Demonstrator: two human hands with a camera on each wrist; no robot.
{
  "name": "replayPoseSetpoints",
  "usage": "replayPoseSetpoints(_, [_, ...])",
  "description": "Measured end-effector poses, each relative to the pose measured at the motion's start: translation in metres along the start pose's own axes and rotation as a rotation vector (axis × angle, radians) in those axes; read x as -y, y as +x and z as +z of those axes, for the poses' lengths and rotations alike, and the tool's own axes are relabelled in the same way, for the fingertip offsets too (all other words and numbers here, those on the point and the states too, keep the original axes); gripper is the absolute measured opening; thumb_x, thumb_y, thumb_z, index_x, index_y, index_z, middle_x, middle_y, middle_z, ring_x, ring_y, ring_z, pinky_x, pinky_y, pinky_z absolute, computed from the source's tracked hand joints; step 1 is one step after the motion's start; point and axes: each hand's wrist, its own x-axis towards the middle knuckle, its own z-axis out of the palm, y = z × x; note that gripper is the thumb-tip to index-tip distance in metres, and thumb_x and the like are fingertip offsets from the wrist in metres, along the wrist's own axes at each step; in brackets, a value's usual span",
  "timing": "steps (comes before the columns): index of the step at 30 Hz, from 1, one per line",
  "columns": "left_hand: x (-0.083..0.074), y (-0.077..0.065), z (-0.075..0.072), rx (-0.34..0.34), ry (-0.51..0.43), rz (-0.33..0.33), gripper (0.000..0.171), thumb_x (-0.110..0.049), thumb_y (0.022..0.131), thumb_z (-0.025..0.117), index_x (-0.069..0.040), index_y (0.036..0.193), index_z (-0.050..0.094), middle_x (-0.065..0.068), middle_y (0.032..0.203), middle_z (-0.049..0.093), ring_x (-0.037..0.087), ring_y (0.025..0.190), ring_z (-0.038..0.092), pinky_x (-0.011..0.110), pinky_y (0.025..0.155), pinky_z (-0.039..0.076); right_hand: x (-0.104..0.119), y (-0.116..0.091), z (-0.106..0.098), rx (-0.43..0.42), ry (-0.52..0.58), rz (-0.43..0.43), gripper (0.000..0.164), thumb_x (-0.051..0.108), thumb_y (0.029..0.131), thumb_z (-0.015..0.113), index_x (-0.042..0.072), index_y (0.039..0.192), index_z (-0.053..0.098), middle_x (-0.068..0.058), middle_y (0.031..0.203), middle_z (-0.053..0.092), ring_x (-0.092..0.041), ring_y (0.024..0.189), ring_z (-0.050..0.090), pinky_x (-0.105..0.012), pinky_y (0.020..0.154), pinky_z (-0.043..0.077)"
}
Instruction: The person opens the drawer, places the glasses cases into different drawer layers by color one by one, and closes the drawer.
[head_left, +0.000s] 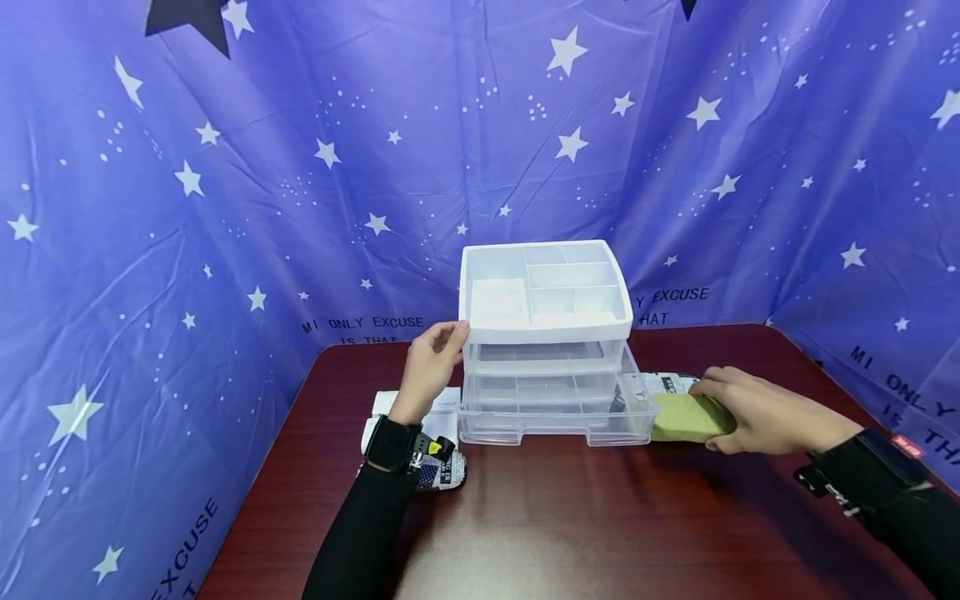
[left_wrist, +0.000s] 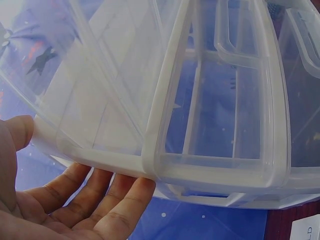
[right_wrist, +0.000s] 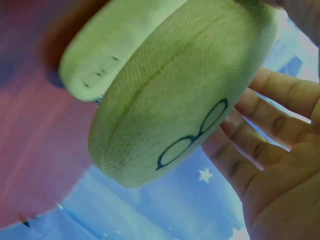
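Observation:
A clear plastic drawer organizer [head_left: 546,336] with a white frame stands at the table's middle, its lowest drawer [head_left: 555,423] pulled furthest forward. My left hand [head_left: 432,367] grips the organizer's upper left edge. In the left wrist view the thumb lies on one side of the white rim [left_wrist: 107,161], the fingers on the other. To the right, my right hand [head_left: 761,408] holds a green glasses case [head_left: 686,418], thumb at its near side, beside the drawer. A dark outline of spectacles marks the case [right_wrist: 165,95] in the right wrist view; a paler green piece [right_wrist: 107,60] shows beyond.
White boxes or papers [head_left: 378,406] and a newsprint-patterned item [head_left: 452,472] lie left of the organizer. Another newsprint-patterned item [head_left: 667,382] lies behind the case. Something dark shows at the drawer's right end. A starry blue curtain [head_left: 450,167] surrounds the dark red table [head_left: 555,517].

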Motion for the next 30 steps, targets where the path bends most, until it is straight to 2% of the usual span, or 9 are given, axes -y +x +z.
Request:
replayPoseSetpoints(3, [-0.013, -0.006, 0.0, -0.002, 0.01, 0.005, 0.041, -0.029, 0.102, 0.054, 0.006, 0.124, 0.058, 0.019, 0.118, 0.061, 0.026, 0.109, 0.06, 0.035, 0.09, 0.053, -0.002, 0.006, -0.012, -0.053, -0.02, -0.044, 0.061, 0.036, 0.059, 0.088, 0.006, 0.107, 0.066, 0.004, 0.097, 0.054, -0.011, 0.086, 0.048, -0.032, 0.067, 0.047])
replayPoseSetpoints(4, [-0.013, -0.006, -0.001, -0.003, 0.008, 0.007, 0.041, -0.029, 0.102, 0.054, 0.006, 0.124, 0.058, 0.019, 0.118, 0.061, 0.026, 0.109, 0.06, 0.035, 0.091, 0.053, -0.003, 0.008, -0.016, -0.07, -0.031, -0.054, 0.06, 0.035, 0.059, 0.088, 0.005, 0.106, 0.066, 0.005, 0.097, 0.055, -0.011, 0.086, 0.048, -0.031, 0.067, 0.047])
replayPoseSetpoints(10, [0.013, 0.006, -0.002, -0.005, -0.022, 0.008, 0.049, -0.041, 0.099, 0.057, 0.001, 0.125, 0.059, 0.016, 0.119, 0.061, 0.025, 0.109, 0.06, 0.034, 0.09, 0.053, -0.006, 0.018, -0.036, -0.14, -0.069, -0.112, 0.062, 0.035, 0.056, 0.089, 0.003, 0.104, 0.066, 0.003, 0.094, 0.055, -0.011, 0.083, 0.048, -0.03, 0.064, 0.045])
replayPoseSetpoints(16, [0.018, 0.008, -0.001, -0.012, -0.024, 0.022, 0.054, -0.051, 0.094, 0.058, -0.004, 0.122, 0.062, 0.01, 0.116, 0.063, 0.02, 0.107, 0.06, 0.029, 0.087, 0.054, -0.008, 0.022, -0.053, -0.136, -0.08, -0.099, 0.062, 0.033, 0.056, 0.088, 0.003, 0.106, 0.066, 0.001, 0.095, 0.056, -0.013, 0.083, 0.049, -0.032, 0.064, 0.045])
replayPoseSetpoints(22, [0.017, 0.008, 0.0, -0.023, -0.017, 0.023, 0.053, -0.05, 0.095, 0.059, -0.004, 0.121, 0.062, 0.008, 0.114, 0.064, 0.019, 0.105, 0.061, 0.028, 0.086, 0.054, -0.009, 0.025, -0.07, -0.126, -0.089, -0.099, 0.062, 0.033, 0.059, 0.088, 0.002, 0.108, 0.065, 0.002, 0.094, 0.054, -0.013, 0.081, 0.047, -0.03, 0.062, 0.042])
replayPoseSetpoints(30, [0.019, 0.008, 0.0, -0.023, -0.018, 0.025, 0.053, -0.049, 0.095, 0.059, -0.002, 0.12, 0.063, 0.01, 0.113, 0.064, 0.02, 0.104, 0.062, 0.028, 0.085, 0.055, -0.005, 0.03, -0.089, -0.143, -0.091, -0.106, 0.063, 0.029, 0.058, 0.088, 0.001, 0.11, 0.065, 0.001, 0.094, 0.054, -0.012, 0.082, 0.045, -0.03, 0.061, 0.042])
